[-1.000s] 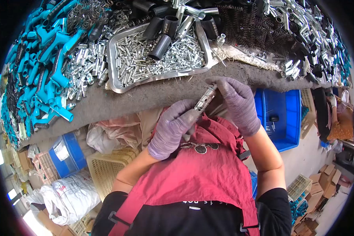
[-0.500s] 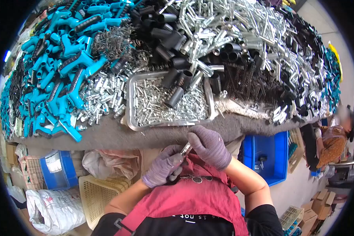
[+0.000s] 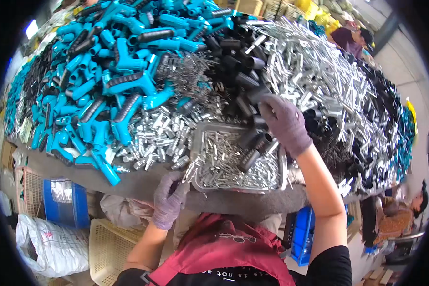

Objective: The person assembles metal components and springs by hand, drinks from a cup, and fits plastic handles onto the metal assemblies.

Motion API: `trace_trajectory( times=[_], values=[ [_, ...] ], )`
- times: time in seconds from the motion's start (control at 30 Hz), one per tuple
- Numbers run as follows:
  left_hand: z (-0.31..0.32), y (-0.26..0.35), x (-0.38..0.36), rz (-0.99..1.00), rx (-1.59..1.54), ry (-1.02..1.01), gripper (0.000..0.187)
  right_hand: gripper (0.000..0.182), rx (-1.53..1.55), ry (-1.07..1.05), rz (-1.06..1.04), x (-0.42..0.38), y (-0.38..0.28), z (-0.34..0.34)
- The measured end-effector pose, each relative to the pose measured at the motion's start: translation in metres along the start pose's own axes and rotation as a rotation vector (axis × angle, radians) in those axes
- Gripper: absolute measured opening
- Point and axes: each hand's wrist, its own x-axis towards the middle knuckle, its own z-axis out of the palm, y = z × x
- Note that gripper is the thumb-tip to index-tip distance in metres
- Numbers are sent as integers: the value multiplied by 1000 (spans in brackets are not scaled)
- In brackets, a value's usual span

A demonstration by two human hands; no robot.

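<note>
Bench from the head view: we look down past a red apron (image 3: 229, 250) at two gloved hands among heaped parts.
Left hand (image 3: 168, 199): thumb and fingers pinch a slim silvery part (image 3: 192, 169), which slants upward at the near left corner of the tray.
Right hand (image 3: 287, 125): we see it stretched over the tray's far side, fingers curled and blurred, fingertips at a black tube (image 3: 256, 94); whether they grip it or only touch it, we cannot tell.
Step in hand: we judge it to be picking a tube from the pile while the left hand holds the silvery part ready; a sure pick calls for taking one tube without dragging its neighbours.
Tray (image 3: 284, 173): metal, filled with small pins, more black tubes lying across them.
Grey cloth (image 3: 252, 205): it covers the bench's near edge.
Heaps: teal handles (image 3: 125, 57) to the left, small silver fittings (image 3: 153, 138) beside the tray, long silver rods (image 3: 314, 71) to the right.
Room: below the bench we find a blue crate (image 3: 83, 209), a cream basket (image 3: 98, 243) and a white sack (image 3: 47, 238); at right, a person in orange (image 3: 395, 224).
</note>
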Motion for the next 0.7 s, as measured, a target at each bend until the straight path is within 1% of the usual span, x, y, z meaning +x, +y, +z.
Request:
trace_trajectory(
  times=[0.03, 0.07, 0.1, 0.13, 0.17, 0.2, 0.23, 0.27, 0.3, 0.33, 0.4, 0.43, 0.47, 0.53, 0.57, 0.6, 0.67, 0.7],
  values=[
    [-3, -6, 0, 75, 9, 22, 25, 15, -17, -22, -39, 23, 1, 9],
    [-14, -11, 5, 153, 21, 53, 23, 13, -11, 97, -150, 64, -2, 35],
    [-19, -15, 6, 164, 203, 53, 24, 13, -43, 93, -192, 88, -4, 47],
    [-21, -18, 9, 226, 331, 50, 25, 15, -110, -4, -187, 112, -2, 61],
    [-17, -12, 9, 334, 419, 87, 25, 16, -96, -5, -220, 137, 1, 79],
    [-12, -4, 8, 444, 507, 123, 26, 19, -150, -58, -138, 159, -3, 92],
    [-13, -2, 9, 449, 508, 135, 26, 24, -190, -130, -46, 181, -6, 102],
    [-15, -1, 8, 465, 515, 85, 26, 24, -184, -126, -59, 201, -9, 112],
    [-17, -2, 8, 481, 523, 36, 27, 27, -170, -88, 43, 219, -10, 123],
    [-19, -7, 7, 488, 529, 48, 27, 32, -154, -50, 147, 235, -15, 131],
    [-21, -18, 6, 371, 430, -30, 28, 42, -67, -16, 177, 260, -22, 139],
    [-21, -14, 6, 376, 495, -58, 28, 47, -62, -26, 150, 268, -26, 141],
    [-22, -15, 5, 381, 505, -59, 28, 47, -55, -16, 151, 273, -30, 146],
    [-21, -12, 9, 463, 522, -98, 26, 39, -137, -32, 205, 290, -30, 153],
    [-19, -9, 9, 448, 527, -97, 25, 38, -108, -104, 312, 302, -26, 151],
    [-18, -7, 9, 455, 534, -103, 25, 38, -105, -94, 316, 307, -20, 151],
    [-16, -8, 9, 456, 551, -92, 26, 36, -152, -230, 374, 316, 1, 151],
    [-15, -9, 10, 465, 595, -92, 25, 35, -171, -241, 304, 326, 25, 171]
  ],
)
